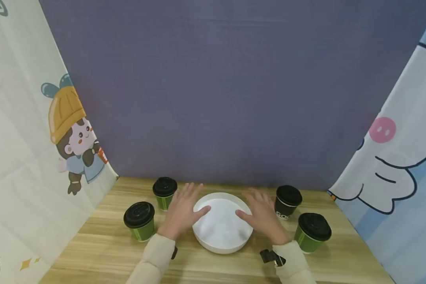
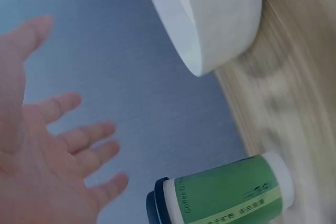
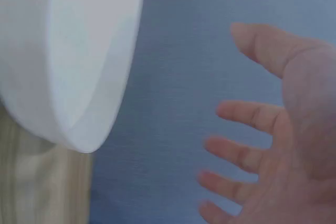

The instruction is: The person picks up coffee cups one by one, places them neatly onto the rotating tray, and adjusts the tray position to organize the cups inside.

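Observation:
A round white bowl (image 1: 221,227) stands on the wooden table between the two hands. My left hand (image 1: 184,209) hovers at its left side, fingers spread and thumb reaching over the rim. On the other side my right hand (image 1: 262,215) mirrors it, fingers straight, its thumb toward the bowl. Both wrist views show a gap between fingers and bowl, and neither hand holds anything. Nearest the left hand is a green paper cup (image 1: 164,193) with a black lid, partly hidden behind the fingers. A black cup (image 1: 287,202) with a black lid stands just right of the right hand.
Another green cup (image 1: 139,221) with a black lid stands at the front left, beside the left forearm. A matching green cup (image 1: 311,232) is at the front right, close to the right sleeve. A dark cloth backdrop (image 1: 220,94) rises behind the table (image 1: 99,236), with printed curtains at both sides.

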### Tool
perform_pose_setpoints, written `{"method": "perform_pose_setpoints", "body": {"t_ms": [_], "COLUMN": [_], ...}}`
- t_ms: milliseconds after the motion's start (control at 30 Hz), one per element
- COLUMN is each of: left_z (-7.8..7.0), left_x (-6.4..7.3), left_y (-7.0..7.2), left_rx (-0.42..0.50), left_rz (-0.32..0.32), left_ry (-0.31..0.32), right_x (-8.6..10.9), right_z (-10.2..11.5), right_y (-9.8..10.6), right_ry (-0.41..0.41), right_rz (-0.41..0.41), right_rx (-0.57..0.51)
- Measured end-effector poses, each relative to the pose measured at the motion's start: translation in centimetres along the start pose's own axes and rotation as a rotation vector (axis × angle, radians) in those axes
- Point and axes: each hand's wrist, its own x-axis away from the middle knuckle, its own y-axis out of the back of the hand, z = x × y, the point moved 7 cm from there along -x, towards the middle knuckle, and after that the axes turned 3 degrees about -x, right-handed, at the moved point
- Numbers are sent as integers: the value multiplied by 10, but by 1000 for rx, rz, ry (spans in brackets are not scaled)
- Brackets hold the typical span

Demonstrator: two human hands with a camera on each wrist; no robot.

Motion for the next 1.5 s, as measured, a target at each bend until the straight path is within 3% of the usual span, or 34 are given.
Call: {"method": "perform_pose_setpoints", "body": {"t_ms": [133, 300, 567, 767, 933, 1133, 1500], "left_z": [0, 6, 20, 33, 43, 44, 42], "left_x": [9, 15, 13, 15, 20, 23, 24], "left_y": [-1, -6, -17, -31, -39, -38, -42], "left_rx": [103, 144, 155, 145, 135, 133, 161], "left_rz": [-37, -40, -36, 24, 72, 121, 190], "left_ry": [-18, 32, 89, 151, 184, 171, 145], "right_x": [7, 13, 20, 34, 41, 44, 56], "right_z": [-2, -16, -55, -78, -95, -110, -141], "right_y": [11, 39, 73, 96, 101, 98, 89], "right_ry": [-10, -4, -61, -143, -183, -236, -336], "right_rz": [-12, -84, -131, -140, -89, -10, 158], "right_rx": [-94, -204, -221, -210, -163, -105, -104]}}
